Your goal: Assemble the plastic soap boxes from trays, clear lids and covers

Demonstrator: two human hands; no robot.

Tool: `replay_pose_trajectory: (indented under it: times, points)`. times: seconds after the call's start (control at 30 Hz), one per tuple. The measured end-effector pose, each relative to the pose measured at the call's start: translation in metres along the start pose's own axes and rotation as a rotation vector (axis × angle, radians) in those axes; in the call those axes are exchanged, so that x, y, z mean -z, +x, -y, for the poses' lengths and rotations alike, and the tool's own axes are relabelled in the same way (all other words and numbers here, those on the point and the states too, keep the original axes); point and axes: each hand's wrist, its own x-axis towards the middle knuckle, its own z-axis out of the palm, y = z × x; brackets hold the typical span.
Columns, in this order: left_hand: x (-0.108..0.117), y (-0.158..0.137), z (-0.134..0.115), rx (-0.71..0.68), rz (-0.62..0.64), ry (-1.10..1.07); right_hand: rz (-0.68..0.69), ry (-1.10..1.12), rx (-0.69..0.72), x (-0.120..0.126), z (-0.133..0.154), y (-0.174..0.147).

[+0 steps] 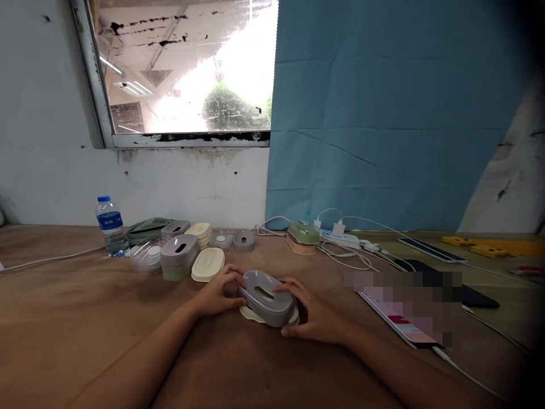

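Note:
A grey oval plastic cover (pixel 275 305) with a slot in its top sits in front of me on the table, slightly turned. Beneath it, the edge of a cream plastic piece (pixel 249 313) shows; whether the two are joined I cannot tell. My left hand (pixel 219 292) grips the cover's left end, thumb at the near side and fingers over the far rim. Around the right end curls my right hand (pixel 313 312), its fingers reaching onto the top near the slot. Just behind my left hand lies a cream lid (pixel 208 264).
Stacked grey covers (pixel 179 258), clear containers (pixel 147 254), cream lids (pixel 199 234) and a water bottle (pixel 111 227) stand at the back left. A green scalloped box (pixel 304 233) and a power strip (pixel 340 237) with cables are behind. A tablet (pixel 398 318) lies at right.

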Motion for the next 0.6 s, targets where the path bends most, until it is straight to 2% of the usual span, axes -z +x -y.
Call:
replay_pose_trajectory:
  times: [0.2, 0.27, 0.43, 0.6]
  points:
    - [-0.001, 0.001, -0.010, -0.030, -0.097, 0.042, -0.110, 0.098, -0.018, -0.002, -0.005, 0.001]
    - [-0.002, 0.001, -0.015, -0.027, -0.091, 0.081, -0.111, 0.133, -0.013, 0.000, -0.004, 0.001]
    - [-0.007, 0.001, -0.023, -0.029, 0.042, 0.202, -0.015, 0.031, -0.008, 0.004, 0.000, -0.002]
    - [-0.007, 0.002, -0.021, -0.012, 0.075, 0.167, 0.105, -0.007, -0.060, 0.005, 0.001, -0.004]
